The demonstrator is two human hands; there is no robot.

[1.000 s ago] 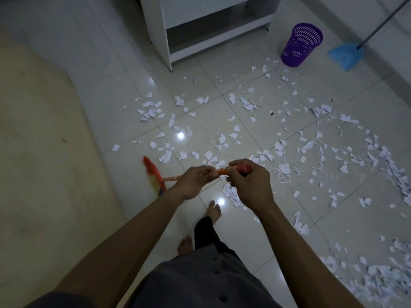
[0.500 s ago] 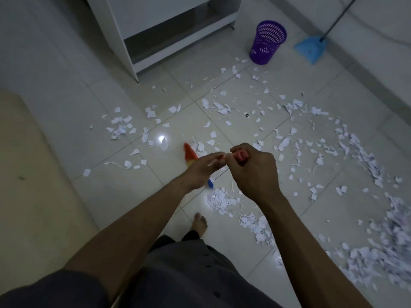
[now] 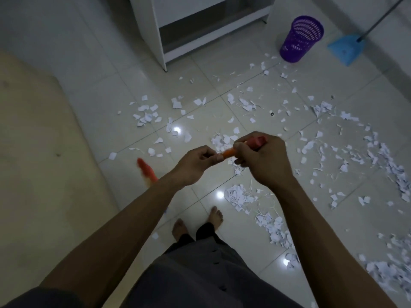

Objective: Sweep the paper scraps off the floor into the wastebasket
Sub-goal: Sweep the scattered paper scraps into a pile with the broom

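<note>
Gripping an orange broom handle with both fists, a barefoot person stands on a pale tiled floor strewn with torn white paper scraps. The left hand is closed around the handle lower down; the right hand is wrapped around its red capped end, just beside the left. The broom head, a red-orange smear low to the person's left, is too blurred to make out whether it touches the floor. Scraps lie thin across the middle tiles and thicken into heaps along the person's right side, with a dense drift at the lower right edge. The purple mesh wastebasket stands upright at the far right, well apart from the person, with a few scraps near its base. Just beside it a blue dustpan rests on the floor, its long handle slanting up out of view. A white cabinet stands at the far middle, and a beige mat covers the floor at the left.
</note>
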